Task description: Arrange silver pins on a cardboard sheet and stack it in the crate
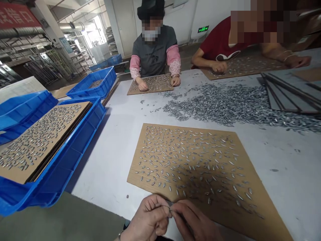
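My left hand and my right hand meet at the near edge of the table, fingertips pinched together on one small grey metal piece. Just beyond them lies a brown cardboard sheet covered with several of the same small metal pieces, spread out singly. A large loose heap of these pieces lies further back on the white table.
A blue crate at my left holds stacked cardboard sheets with pieces on top; more blue crates sit behind. Two people across the table work over their own cardboard sheets. Grey boards are stacked at the right.
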`<move>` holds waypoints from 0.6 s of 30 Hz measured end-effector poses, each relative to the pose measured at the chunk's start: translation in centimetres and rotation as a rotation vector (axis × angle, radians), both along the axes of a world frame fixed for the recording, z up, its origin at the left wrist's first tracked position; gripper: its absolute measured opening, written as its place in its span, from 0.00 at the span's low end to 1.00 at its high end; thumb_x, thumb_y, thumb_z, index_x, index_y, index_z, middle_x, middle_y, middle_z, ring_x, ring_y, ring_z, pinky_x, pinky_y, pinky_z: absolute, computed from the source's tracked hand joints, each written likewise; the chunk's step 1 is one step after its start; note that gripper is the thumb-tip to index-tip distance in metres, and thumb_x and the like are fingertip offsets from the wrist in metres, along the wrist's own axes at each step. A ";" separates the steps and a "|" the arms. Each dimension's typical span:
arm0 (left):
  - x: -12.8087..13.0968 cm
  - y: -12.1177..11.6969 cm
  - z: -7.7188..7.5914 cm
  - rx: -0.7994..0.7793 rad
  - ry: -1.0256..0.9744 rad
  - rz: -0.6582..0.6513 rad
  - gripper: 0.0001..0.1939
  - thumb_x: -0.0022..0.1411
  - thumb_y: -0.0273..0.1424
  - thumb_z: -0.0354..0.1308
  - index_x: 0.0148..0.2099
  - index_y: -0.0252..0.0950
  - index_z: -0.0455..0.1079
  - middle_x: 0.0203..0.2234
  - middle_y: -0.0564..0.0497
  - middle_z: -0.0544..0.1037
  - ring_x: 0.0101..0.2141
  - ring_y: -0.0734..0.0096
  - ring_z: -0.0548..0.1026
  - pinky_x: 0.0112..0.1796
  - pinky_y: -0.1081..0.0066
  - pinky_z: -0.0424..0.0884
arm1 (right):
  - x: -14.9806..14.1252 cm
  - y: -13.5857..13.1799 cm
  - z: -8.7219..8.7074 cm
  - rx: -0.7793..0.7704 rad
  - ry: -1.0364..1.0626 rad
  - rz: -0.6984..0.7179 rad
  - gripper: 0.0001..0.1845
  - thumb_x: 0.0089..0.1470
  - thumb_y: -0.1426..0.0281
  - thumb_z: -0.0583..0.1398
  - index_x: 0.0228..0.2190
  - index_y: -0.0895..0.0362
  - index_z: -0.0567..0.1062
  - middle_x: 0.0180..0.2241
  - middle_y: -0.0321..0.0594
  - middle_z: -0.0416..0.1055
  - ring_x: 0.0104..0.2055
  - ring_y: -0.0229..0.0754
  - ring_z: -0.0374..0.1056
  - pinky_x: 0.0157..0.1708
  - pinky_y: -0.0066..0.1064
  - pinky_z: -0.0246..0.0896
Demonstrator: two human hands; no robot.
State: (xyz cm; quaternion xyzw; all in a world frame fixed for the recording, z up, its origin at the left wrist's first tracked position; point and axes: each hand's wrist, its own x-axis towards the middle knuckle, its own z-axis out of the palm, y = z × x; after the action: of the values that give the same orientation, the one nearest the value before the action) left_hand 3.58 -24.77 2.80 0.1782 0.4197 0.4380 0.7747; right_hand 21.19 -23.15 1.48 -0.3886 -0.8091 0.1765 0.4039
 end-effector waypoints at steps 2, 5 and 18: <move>-0.5 -0.1 0.0 -0.004 0.018 0.020 0.20 0.51 0.41 0.77 0.34 0.33 0.73 0.22 0.55 0.73 0.14 0.88 0.54 0.17 0.75 0.41 | -0.3 1.2 0.1 -0.020 -0.043 -0.034 0.15 0.73 0.68 0.49 0.37 0.50 0.73 0.31 0.35 0.75 0.32 0.37 0.76 0.32 0.24 0.71; -1.4 -0.1 0.2 -0.015 0.052 0.051 0.21 0.53 0.43 0.76 0.33 0.33 0.72 0.22 0.54 0.74 0.14 0.87 0.55 0.17 0.75 0.41 | -1.0 3.6 -0.3 -0.028 -0.159 -0.136 0.18 0.73 0.66 0.49 0.33 0.51 0.73 0.31 0.36 0.74 0.30 0.38 0.74 0.29 0.28 0.68; -2.9 -0.1 -0.7 -0.060 0.042 0.033 0.21 0.55 0.44 0.74 0.32 0.34 0.70 0.23 0.53 0.75 0.15 0.86 0.58 0.18 0.74 0.41 | -3.6 6.1 -2.6 -0.206 -0.466 -0.252 0.13 0.66 0.70 0.56 0.29 0.51 0.74 0.30 0.35 0.74 0.29 0.41 0.73 0.29 0.32 0.61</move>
State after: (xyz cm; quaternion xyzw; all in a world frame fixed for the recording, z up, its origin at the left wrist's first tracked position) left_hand 0.72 -24.83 2.10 0.1572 0.4515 0.4341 0.7636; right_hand 17.59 -17.06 -1.14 -0.5551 -0.8034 0.1120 0.1840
